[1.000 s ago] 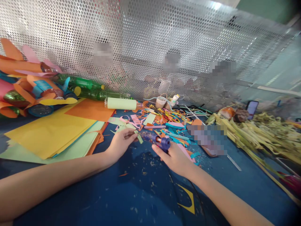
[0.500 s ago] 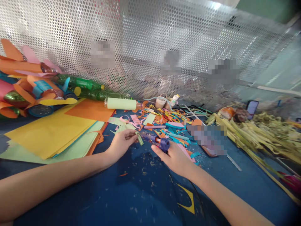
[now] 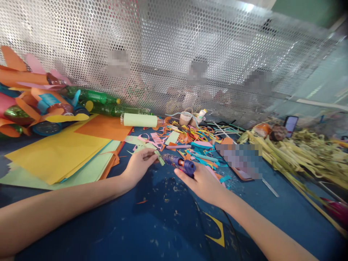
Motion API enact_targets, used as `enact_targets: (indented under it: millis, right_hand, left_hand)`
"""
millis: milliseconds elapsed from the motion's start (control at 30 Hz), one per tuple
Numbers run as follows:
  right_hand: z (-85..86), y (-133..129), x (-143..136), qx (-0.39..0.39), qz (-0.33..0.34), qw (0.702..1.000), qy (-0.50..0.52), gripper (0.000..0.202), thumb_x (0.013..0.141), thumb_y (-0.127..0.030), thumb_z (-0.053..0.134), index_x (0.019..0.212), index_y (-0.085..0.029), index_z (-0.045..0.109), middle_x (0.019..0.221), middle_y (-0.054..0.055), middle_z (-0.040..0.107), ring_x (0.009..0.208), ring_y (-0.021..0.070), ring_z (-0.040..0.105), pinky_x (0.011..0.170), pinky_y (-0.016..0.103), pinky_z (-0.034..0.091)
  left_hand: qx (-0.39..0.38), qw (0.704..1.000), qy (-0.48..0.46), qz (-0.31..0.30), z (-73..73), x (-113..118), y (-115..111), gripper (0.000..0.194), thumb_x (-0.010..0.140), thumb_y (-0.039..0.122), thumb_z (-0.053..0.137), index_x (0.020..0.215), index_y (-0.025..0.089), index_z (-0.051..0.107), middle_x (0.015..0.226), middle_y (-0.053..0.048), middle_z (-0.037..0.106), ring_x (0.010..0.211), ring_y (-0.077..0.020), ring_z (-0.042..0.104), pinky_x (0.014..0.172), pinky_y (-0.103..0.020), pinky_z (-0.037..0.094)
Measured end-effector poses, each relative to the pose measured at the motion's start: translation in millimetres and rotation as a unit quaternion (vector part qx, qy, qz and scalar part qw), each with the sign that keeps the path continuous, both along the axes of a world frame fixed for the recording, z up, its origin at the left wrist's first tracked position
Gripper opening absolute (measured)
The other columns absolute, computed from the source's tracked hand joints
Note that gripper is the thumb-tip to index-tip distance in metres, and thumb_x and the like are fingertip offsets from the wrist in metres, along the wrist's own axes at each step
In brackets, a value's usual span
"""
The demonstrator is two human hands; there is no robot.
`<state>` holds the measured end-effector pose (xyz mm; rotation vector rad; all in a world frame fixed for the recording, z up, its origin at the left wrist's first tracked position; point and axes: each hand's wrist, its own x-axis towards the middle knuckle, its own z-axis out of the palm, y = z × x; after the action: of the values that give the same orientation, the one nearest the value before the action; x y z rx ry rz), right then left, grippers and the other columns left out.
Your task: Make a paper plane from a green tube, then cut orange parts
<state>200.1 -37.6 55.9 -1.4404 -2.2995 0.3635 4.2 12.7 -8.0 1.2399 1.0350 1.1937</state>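
Observation:
Between the fingertips of my left hand (image 3: 141, 163) is a small pale green paper piece (image 3: 160, 158), folded or curled, held just above the blue table (image 3: 114, 224). My right hand (image 3: 202, 181) is wrapped round a purple hot glue gun (image 3: 179, 162), its front end pointing left at the green paper. Whether the nozzle touches the paper I cannot tell. The fingers round the handle are partly hidden by the gun's body. A dark cord (image 3: 231, 224) trails beneath my right forearm towards the front.
Coloured paper sheets (image 3: 62, 148) lie stacked at left, beside paper-trimmed bottles (image 3: 57, 105). A bottle wrapped in green paper (image 3: 140, 120), many scraps (image 3: 187, 136) and a phone (image 3: 239, 163) lie beyond my hands. Dried husks (image 3: 299, 152) cover the right. A perforated metal screen (image 3: 174, 47) stands behind.
Almost nothing differs. Both hands, with the green paper and the glue gun, have shifted very slightly up and left.

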Motion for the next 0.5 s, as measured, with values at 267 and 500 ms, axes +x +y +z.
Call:
enact_targets:
  millis: [267,500]
  right_hand:
    - [0.8,-0.2,0.7,0.003,0.005,1.0,0.01,0.028,0.087,-0.042,0.042,0.073,-0.022,0.055,0.063,0.002,0.058,0.06,0.0162,0.056,0.053,0.025,0.036]
    - [-1.0,0.4,1.8,0.01,0.005,1.0,0.021,0.026,0.087,-0.041,0.043,0.075,-0.022,0.056,0.067,0.004,0.061,0.064,0.0172,0.057,0.054,0.026,0.038]
  left_hand:
    - [-0.005,1.0,0.01,-0.014,2.6,1.1,-1.8,0.023,0.069,0.033,0.066,0.084,0.016,0.061,0.076,-0.001,0.066,0.071,-0.0171,0.064,0.076,-0.033,0.05]
    - [0.003,0.999,0.02,-0.028,0.4,0.7,-0.7,0.02,0.07,0.032,0.064,0.084,0.017,0.062,0.077,-0.001,0.067,0.07,-0.0165,0.064,0.075,-0.032,0.05]
